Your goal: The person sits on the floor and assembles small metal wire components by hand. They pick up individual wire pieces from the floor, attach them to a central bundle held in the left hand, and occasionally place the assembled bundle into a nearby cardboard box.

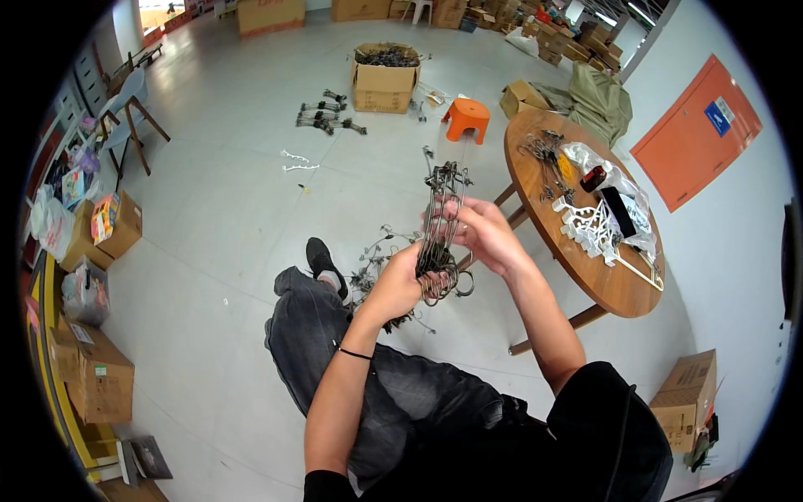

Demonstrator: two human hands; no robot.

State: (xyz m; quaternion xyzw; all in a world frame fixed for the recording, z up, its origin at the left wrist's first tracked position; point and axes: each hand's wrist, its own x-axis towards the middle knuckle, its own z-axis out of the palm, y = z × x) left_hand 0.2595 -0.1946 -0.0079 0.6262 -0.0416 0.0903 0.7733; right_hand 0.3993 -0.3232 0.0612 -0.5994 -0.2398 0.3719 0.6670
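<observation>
A bundle of dark metal clip hangers stands upright in front of me, above my lap. My left hand is closed around the lower part of the bundle, near the hooks. Higher up, my right hand pinches the bundle from the right side with its fingers on the wires. More loose hangers lie on the floor beside my black shoe.
A round wooden table at the right carries white hangers, plastic bags and dark hangers. An open cardboard box of hangers, an orange stool, hanger piles, a chair and several boxes stand on the grey floor.
</observation>
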